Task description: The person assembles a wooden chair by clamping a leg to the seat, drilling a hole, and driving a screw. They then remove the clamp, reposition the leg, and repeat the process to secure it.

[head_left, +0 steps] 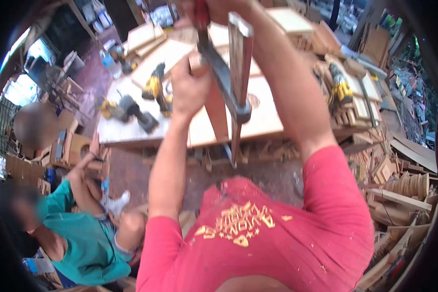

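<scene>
A metal bar clamp (224, 73) with a red handle (202, 14) is held up over the near part of the worktable, its long bar pointing down toward me. My right hand (226, 9), partly cut off by the top edge, is closed around the handle end. Beside the clamp's arm, my left hand (192, 90) is closed on a small pale block (197, 63) that looks wooden. Beneath the clamp lie pale wooden panels (260, 119) and a reddish-brown tapered strip (216, 114).
Yellow-and-black cordless drills (153, 87) lie on the table's left side; another drill (340, 85) rests on stacked wood at right. A person in a green shirt (85, 243) sits at lower left, one hand near the table corner. Wood scraps (399, 199) crowd the right.
</scene>
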`<state>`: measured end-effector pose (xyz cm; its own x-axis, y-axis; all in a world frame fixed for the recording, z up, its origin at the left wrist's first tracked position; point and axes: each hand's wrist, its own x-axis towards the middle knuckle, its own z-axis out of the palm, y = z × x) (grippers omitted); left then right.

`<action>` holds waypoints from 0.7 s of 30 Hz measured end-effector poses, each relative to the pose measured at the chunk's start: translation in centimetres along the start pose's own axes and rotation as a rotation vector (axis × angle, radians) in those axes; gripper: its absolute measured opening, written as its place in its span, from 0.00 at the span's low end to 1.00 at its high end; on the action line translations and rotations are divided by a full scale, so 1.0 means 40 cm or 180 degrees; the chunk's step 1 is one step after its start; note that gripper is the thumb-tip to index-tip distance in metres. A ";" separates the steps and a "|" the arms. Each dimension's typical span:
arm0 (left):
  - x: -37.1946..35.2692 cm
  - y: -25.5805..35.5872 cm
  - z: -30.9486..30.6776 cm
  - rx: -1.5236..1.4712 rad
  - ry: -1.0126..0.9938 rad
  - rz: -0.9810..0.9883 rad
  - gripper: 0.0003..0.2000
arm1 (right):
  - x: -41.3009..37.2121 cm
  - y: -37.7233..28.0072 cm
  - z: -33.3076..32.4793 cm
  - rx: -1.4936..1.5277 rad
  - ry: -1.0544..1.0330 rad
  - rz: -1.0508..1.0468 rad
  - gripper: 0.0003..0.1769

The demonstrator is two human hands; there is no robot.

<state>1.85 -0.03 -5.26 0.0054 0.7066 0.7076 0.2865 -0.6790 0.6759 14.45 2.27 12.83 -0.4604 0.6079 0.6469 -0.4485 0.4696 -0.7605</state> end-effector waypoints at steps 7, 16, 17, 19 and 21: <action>0.010 0.040 0.008 -0.1134 -0.0014 -0.0263 0.14 | -0.008 -0.007 0.025 -0.0121 0.0407 -0.0098 0.26; 0.005 0.055 0.008 -0.1556 -0.0333 -0.0146 0.10 | -0.029 -0.031 0.069 0.0082 0.0459 0.0116 0.24; 0.006 0.055 0.010 -0.1454 -0.0297 -0.0075 0.10 | -0.025 -0.028 0.071 0.0029 0.0461 0.0069 0.24; 0.010 0.049 0.011 -0.1243 -0.0227 0.0048 0.10 | -0.016 -0.019 0.072 -0.0064 0.0468 -0.0013 0.25; 0.018 0.028 0.015 -0.1376 -0.0269 0.0053 0.09 | -0.007 -0.015 0.077 -0.0279 0.0491 -0.0053 0.25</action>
<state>2.73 -0.16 -4.10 0.0902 0.6966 0.7118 -0.1414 -0.6985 0.7015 12.48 -0.16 13.31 -0.3276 0.6874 0.6482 -0.3833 0.5304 -0.7561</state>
